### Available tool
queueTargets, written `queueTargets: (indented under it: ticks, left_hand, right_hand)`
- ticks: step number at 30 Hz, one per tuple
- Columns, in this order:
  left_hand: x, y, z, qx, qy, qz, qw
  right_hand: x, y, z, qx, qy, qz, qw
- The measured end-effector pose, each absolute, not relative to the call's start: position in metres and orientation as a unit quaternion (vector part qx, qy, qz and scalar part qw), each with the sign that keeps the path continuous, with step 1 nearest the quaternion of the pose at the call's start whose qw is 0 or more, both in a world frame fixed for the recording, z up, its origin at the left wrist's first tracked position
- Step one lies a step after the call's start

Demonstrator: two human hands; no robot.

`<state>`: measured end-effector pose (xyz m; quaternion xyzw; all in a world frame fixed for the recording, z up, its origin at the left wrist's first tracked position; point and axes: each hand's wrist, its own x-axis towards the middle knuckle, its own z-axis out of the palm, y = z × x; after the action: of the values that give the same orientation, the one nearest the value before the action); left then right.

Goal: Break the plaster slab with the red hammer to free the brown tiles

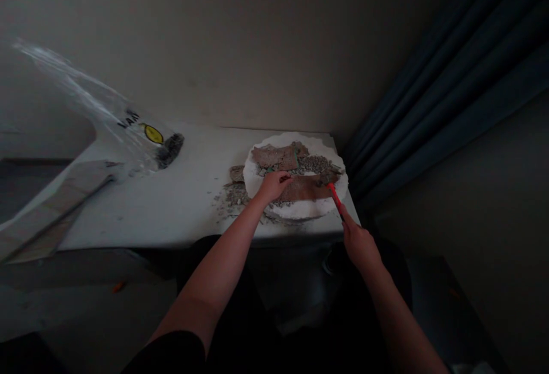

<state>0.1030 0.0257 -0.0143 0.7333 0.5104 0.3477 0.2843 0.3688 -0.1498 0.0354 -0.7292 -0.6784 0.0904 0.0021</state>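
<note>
My right hand [357, 241] grips the handle of a hammer [335, 194] with a red neck and dark grip. The hammer's dusty head rests at the right end of a long reddish-brown slab [306, 189]. At the slab's left end lies my left hand [271, 187], its fingers closed around a small dark bit too unclear to name. Under the slab is a round white board [295, 210] with a scalloped edge. Behind it, grey crushed rubble [318, 164] is heaped beside a second brown piece [274, 157] with a greenish edge.
Grey crumbs and chunks [235, 192] are spilled on the white table [171, 208] left of the board. Farther left stands a clear plastic bag [115, 125] with a yellow print and dark material at its bottom. A blue curtain [446, 82] hangs at the right.
</note>
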Motion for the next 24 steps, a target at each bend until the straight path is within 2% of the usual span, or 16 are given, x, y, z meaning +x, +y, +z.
queueTargets:
  ticks: [17, 24]
  left_hand:
    - [0.1125, 0.0330, -0.0192, 0.728, 0.528, 0.318, 0.301]
    - [0.1124, 0.0298, -0.0225, 0.736, 0.519, 0.328, 0.285]
  right_hand:
    - [0.3754, -0.1492, 0.0310, -0.709, -0.696, 0.094, 0.054]
    - [0.3755, -0.1486, 0.0294, -0.712, -0.695, 0.094, 0.041]
